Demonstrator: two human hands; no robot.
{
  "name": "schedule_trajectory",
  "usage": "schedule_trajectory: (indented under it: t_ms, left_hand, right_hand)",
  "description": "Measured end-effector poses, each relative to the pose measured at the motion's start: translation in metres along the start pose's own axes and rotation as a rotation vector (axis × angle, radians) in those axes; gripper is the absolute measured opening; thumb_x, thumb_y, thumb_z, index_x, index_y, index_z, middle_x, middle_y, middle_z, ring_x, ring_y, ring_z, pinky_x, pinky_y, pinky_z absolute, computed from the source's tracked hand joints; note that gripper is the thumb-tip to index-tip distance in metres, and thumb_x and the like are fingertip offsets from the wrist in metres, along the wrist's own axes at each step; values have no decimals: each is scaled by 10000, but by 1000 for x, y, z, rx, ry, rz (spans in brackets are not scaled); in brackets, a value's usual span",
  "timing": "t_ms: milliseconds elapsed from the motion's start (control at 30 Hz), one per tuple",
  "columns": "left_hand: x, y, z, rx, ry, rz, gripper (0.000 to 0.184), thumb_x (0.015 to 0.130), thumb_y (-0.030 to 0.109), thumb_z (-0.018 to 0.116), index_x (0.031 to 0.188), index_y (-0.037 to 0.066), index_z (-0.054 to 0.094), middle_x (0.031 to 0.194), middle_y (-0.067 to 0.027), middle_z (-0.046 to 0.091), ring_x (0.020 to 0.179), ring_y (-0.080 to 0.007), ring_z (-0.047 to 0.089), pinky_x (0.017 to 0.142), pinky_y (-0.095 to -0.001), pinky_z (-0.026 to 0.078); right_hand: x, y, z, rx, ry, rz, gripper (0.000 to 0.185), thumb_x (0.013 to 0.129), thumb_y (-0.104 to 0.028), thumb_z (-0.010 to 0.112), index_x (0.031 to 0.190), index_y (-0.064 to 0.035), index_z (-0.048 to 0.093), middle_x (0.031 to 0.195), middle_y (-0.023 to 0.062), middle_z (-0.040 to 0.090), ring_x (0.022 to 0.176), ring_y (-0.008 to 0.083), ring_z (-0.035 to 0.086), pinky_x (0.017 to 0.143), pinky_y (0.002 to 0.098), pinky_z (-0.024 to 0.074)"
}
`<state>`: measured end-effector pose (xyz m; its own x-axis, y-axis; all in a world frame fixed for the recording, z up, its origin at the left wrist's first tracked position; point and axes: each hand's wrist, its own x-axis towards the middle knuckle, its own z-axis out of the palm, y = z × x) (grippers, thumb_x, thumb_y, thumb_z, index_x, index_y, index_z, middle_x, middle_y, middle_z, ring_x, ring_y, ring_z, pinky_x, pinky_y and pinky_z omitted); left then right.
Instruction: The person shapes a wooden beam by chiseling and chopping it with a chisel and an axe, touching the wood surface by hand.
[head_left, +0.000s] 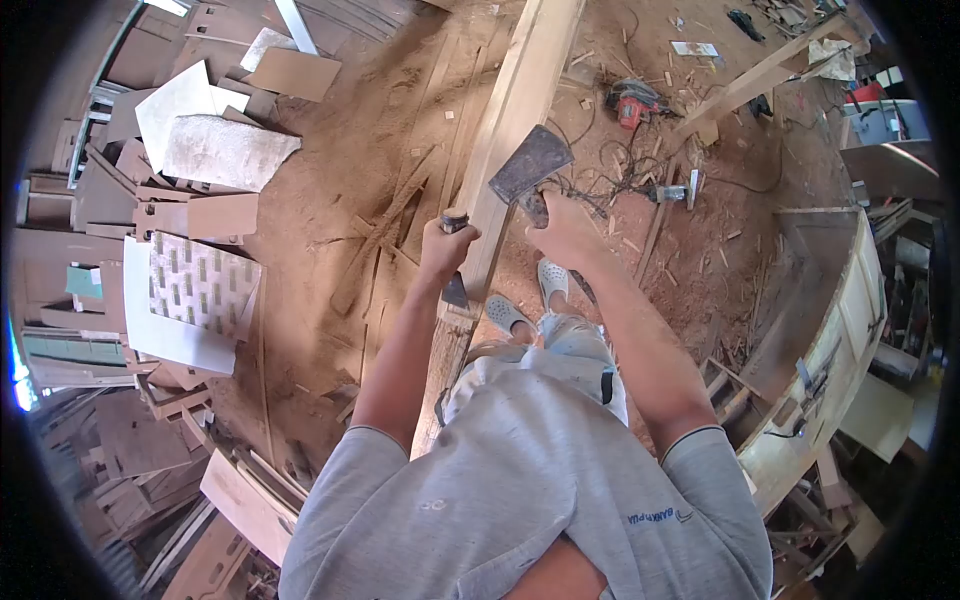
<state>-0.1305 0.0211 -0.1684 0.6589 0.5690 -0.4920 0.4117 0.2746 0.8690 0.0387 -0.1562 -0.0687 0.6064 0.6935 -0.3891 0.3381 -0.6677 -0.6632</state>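
A long wooden beam [508,100] runs away from my body, with a notch cut near its close end. My left hand [447,250] is wrapped round a chisel [455,291], whose dark blade points down at the notched part of the beam. Whether the edge touches the wood I cannot tell. In my right hand [565,232] is a hatchet [530,165], gripped close below its head. The broad dark head is raised over the beam, ahead of the chisel's handle and to its right. Part of the hatchet's handle is hidden behind my right hand and forearm.
A red power tool [632,106] lies on the dirt floor with tangled cable. Near it are a clear bottle [668,193] and scattered wood chips. Board offcuts [225,150] cover the left side. A large wooden box frame [835,330] stands at the right.
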Motion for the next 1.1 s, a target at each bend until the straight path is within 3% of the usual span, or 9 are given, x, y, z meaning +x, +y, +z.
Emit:
schedule_trajectory:
  t_ms: [167,333,433,533,633,667,867,1000,1100]
  left_hand:
    - [4,-28,24,178,132,233,158,799,127,765,824,3,671,712,8,631,696,-75,546,643,-308,464]
    - [-26,-8,47,459,158,215,266,797,243,751,926,14,715,775,-178,711,723,-306,699,727,-435,551]
    - [-26,-7,53,488,158,230,299,785,246,774,939,-3,711,788,-198,714,745,-318,704,743,-451,554]
    - [-27,-10,49,574,140,179,210,850,205,746,896,7,692,726,-127,689,672,-241,668,673,-429,548]
    - [-5,-8,15,100,-38,-70,165,841,130,755,755,71,628,614,-34,588,509,-153,547,487,-356,431]
    - [-3,-2,2,-25,-40,-122,265,830,72,765,690,144,551,579,43,499,441,-75,429,417,-287,289]
    - [18,-12,-31,112,107,273,219,835,100,791,738,97,594,644,43,555,560,-76,497,514,-298,399]
    - [3,-17,-13,281,200,363,212,775,168,791,872,9,689,731,-51,667,707,-129,616,706,-335,529]
    - [-9,-6,-5,364,211,404,164,780,117,771,812,15,646,703,-1,607,688,-97,546,638,-327,480]
  right_hand:
    - [-2,-2,-1,8,18,-29,483,856,-242,760,1223,45,634,1219,297,688,1189,450,650,1030,496,510]
    - [-5,-19,-1,-54,-25,53,453,869,-215,731,1246,13,624,1222,284,694,1161,458,666,1019,517,522]
    - [-12,-25,7,-183,-90,76,383,874,-183,704,1202,3,634,1174,281,705,1130,457,678,998,529,534]
    - [-13,-10,12,-237,-113,-32,302,867,-151,691,1117,14,654,1089,283,722,1096,448,693,969,535,548]
    - [-12,4,9,-143,-73,-60,344,856,-162,702,1142,20,648,1129,281,714,1126,448,680,984,525,539]
    - [-4,11,11,-135,-73,-46,382,854,-176,707,1173,22,639,1161,285,704,1144,449,670,994,523,528]
    - [-2,-3,6,9,34,-7,424,848,-212,722,1176,42,635,1154,309,692,1121,469,657,987,522,513]
    - [-3,-19,8,-3,13,-14,414,858,-222,723,1171,35,634,1100,311,705,1095,478,665,979,528,520]
    - [-9,-41,4,-47,44,-64,388,867,-220,719,1158,24,636,1064,308,712,1054,481,682,948,535,537]
